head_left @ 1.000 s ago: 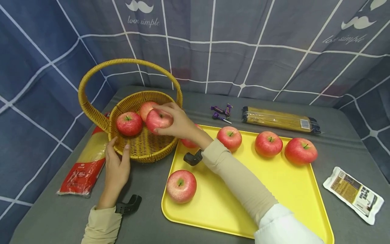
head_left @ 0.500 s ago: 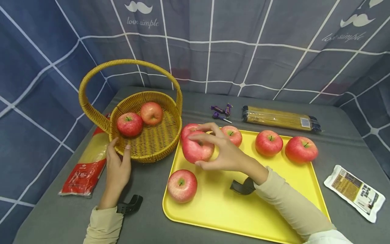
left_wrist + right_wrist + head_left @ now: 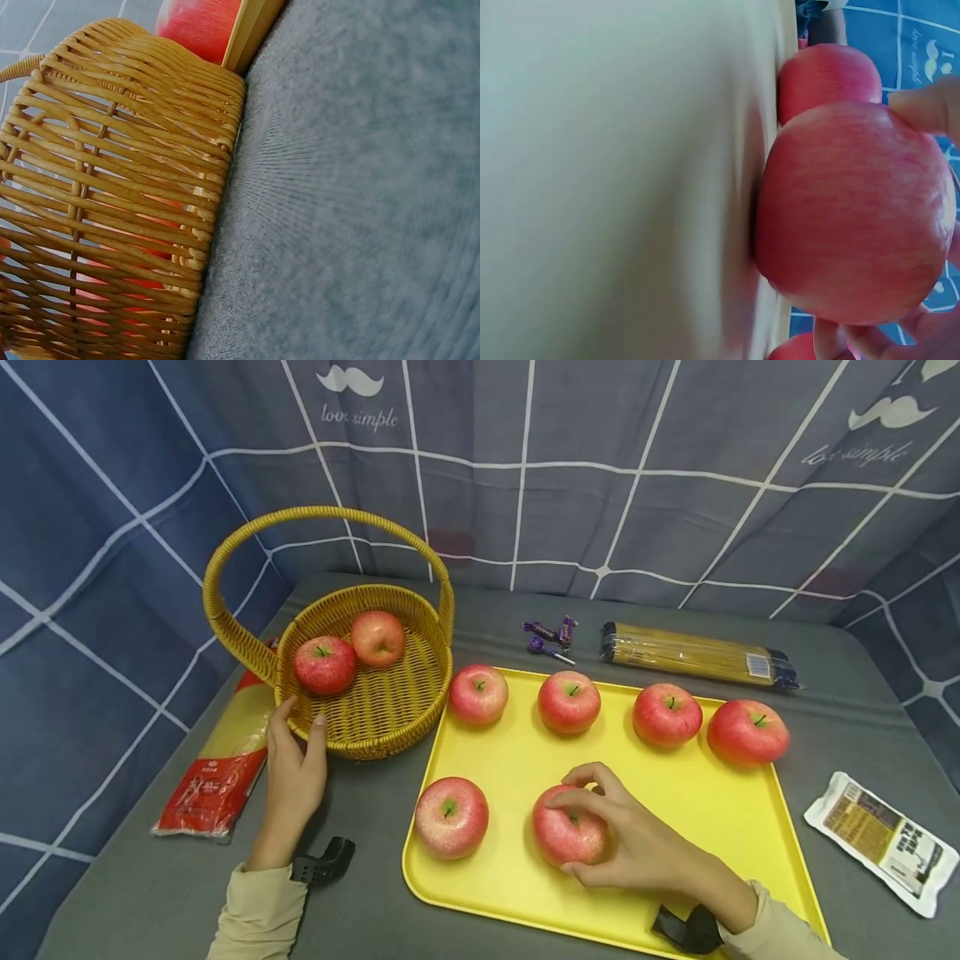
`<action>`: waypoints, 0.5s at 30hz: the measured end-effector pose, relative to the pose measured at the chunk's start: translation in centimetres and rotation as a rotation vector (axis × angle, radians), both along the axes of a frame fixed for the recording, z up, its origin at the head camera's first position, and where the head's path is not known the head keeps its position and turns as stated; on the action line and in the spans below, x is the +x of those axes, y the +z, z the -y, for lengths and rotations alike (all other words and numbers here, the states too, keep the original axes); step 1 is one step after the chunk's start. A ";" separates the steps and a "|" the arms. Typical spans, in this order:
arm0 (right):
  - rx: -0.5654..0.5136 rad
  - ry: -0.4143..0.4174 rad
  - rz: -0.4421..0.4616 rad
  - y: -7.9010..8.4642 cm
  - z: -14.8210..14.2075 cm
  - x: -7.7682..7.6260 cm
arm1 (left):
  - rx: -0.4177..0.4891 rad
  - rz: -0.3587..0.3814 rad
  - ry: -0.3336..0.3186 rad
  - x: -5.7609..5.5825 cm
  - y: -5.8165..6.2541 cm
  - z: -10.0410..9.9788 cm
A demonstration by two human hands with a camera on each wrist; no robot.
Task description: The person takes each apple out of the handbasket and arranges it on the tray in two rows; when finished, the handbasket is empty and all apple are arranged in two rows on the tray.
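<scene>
My right hand (image 3: 637, 831) holds a red apple (image 3: 567, 828) between thumb and fingers at the front middle of the yellow tray (image 3: 510, 893). In the right wrist view this apple (image 3: 855, 214) is right at the tray surface; I cannot tell if its weight rests there. My left hand (image 3: 295, 772) touches the near rim of the wicker basket (image 3: 375, 739) with fingers spread. Two apples, one red (image 3: 325, 665) and one paler (image 3: 377, 638), lie in the basket. Its woven wall (image 3: 120, 172) fills the left of the left wrist view.
On the tray sit another apple (image 3: 452, 817) at front left and several along the back edge. A red and yellow packet (image 3: 213, 785) lies left of the basket. Behind the tray are purple-wrapped sweets (image 3: 551, 639) and a noodle pack (image 3: 693, 656); a white pouch (image 3: 885, 839) lies right.
My right hand has carried the apple out of the basket, rightward and toward me, down to the tray's front middle. My left hand has stayed at the basket rim.
</scene>
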State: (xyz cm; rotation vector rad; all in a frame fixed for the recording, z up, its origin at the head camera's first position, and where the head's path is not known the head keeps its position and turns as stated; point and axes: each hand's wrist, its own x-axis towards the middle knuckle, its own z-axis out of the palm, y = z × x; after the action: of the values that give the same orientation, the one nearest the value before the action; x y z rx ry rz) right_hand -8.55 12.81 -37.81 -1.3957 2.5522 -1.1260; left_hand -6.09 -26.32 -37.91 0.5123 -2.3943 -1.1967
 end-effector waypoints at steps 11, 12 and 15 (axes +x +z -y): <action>0.063 0.006 -0.004 0.2 -0.1 0.9 | 0.003 0.005 -0.005 -0.2 -0.1 0.0; 0.081 0.003 -0.002 0.2 -0.2 0.9 | -0.001 0.001 -0.004 -0.2 -0.1 0.0; 0.125 -0.007 0.006 0.2 -0.3 1.0 | -0.006 -0.011 0.006 -0.1 -0.2 0.0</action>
State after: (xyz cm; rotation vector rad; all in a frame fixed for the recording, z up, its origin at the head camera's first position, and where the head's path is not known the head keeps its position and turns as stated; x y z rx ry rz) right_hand -7.54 13.07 -37.62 -1.3532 2.5757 -0.9514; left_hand -6.20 -26.29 -38.13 0.5086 -2.3847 -1.1867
